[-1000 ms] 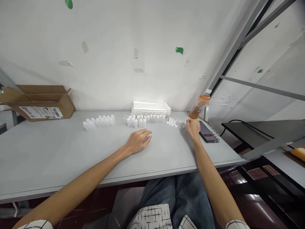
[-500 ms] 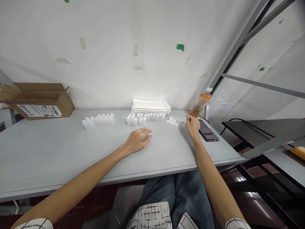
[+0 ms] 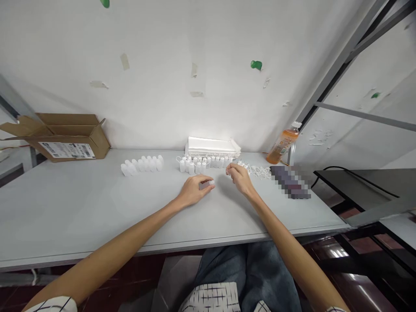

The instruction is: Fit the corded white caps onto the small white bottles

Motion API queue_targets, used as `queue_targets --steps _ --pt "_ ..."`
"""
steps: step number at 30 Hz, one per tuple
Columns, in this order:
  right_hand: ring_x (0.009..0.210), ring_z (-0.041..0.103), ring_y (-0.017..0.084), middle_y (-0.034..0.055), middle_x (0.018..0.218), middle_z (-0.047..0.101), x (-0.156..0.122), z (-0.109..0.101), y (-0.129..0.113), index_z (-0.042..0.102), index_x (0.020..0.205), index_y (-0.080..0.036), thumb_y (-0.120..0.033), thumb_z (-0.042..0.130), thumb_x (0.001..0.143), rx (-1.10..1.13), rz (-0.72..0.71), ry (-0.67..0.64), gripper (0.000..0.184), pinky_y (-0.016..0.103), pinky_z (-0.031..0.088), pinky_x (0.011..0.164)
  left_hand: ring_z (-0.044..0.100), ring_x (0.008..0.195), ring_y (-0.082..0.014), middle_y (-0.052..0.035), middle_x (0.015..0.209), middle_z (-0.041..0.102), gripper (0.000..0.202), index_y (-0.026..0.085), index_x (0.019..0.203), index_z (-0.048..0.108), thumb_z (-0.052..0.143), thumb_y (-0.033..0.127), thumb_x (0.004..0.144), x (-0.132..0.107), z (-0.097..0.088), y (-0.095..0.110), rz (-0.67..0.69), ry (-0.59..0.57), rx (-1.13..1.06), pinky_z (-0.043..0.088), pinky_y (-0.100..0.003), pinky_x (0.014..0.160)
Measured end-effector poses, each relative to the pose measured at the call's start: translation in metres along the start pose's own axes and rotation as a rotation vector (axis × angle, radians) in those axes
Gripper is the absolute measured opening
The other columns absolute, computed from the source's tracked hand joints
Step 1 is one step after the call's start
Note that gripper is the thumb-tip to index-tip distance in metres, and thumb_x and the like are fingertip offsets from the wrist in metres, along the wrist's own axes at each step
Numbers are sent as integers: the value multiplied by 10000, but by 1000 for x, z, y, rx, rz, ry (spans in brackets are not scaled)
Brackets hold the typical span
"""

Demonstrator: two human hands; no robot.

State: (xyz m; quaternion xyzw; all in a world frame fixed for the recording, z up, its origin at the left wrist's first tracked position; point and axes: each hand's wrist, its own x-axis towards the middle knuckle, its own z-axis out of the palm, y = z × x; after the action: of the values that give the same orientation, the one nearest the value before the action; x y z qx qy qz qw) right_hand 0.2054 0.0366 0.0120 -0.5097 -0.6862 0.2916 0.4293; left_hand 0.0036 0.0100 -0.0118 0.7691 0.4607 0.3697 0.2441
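Observation:
My left hand (image 3: 191, 190), low over the middle of the table, is closed around a small white bottle (image 3: 205, 185), mostly between thumb and fingers. To its right, my right hand (image 3: 239, 178) pinches with its fingertips; what they hold, if anything, is too small to make out. Behind the hands stands a group of small white bottles (image 3: 191, 167), some with cord-like loops. Small pointed white pieces (image 3: 243, 164) and white looped pieces (image 3: 261, 172) lie just beyond my right hand. Farther left, several translucent white pieces (image 3: 143, 164) are lined up in a slanting row.
A stack of white trays (image 3: 211, 144) sits against the wall. An open cardboard box (image 3: 68, 149) is at the back left. An orange drink bottle (image 3: 283, 146) leans at the back right, near a blurred-out phone (image 3: 290, 182). The table's front edge (image 3: 195, 245) runs before my lap.
My right hand has come left from the looped pieces towards my left hand. My left hand keeps the small bottle, its thumb and fingers now farther apart. The view has shifted slightly.

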Motion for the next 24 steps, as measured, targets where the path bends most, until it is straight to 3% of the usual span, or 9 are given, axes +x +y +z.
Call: queue_targets --steps 3,7,12,16,20,24 --pt "513 332 107 -33 561 396 -5 12 -6 530 649 -191 -299 469 782 144 2 -127 182 236 282 484 642 810 -181 -42 958 731 267 187 925 733 633 399 798 2 -1 -2 -9 -3 -36 486 -268 638" --pt "529 361 96 -15 623 475 -9 14 -7 631 735 -167 -354 540 798 173 -17 -236 217 238 296 487 635 769 -170 -39 978 739 283 182 955 744 654 390 784 2 -1 -3 -31 11 -71 476 -256 608" --pt "604 459 111 33 771 591 -10 14 -4 703 814 -153 -383 558 820 114 -65 -253 273 243 354 523 573 600 -127 -16 891 751 276 206 981 752 651 378 790 1 -2 -2 -42 10 -70 463 -256 570" --pt "644 518 121 43 810 619 -12 18 -4 725 873 -164 -374 545 844 69 -126 -240 278 256 394 569 584 630 -137 -15 876 750 258 208 975 755 655 356 788 0 -1 -3 -16 11 -58 467 -259 594" --pt "564 560 109 40 822 636 -14 19 -4 675 988 -160 -382 578 830 168 -63 -273 289 248 412 514 633 726 -168 -34 921 750 280 197 991 750 675 348 769 1 0 -5 -12 0 -94 490 -275 673" --pt "609 618 147 48 759 645 -15 17 -5 660 888 -141 -397 610 808 262 -28 -303 272 241 441 480 636 765 -175 -47 937 746 303 179 986 751 674 372 765 1 0 -5 -40 0 -139 471 -258 672"
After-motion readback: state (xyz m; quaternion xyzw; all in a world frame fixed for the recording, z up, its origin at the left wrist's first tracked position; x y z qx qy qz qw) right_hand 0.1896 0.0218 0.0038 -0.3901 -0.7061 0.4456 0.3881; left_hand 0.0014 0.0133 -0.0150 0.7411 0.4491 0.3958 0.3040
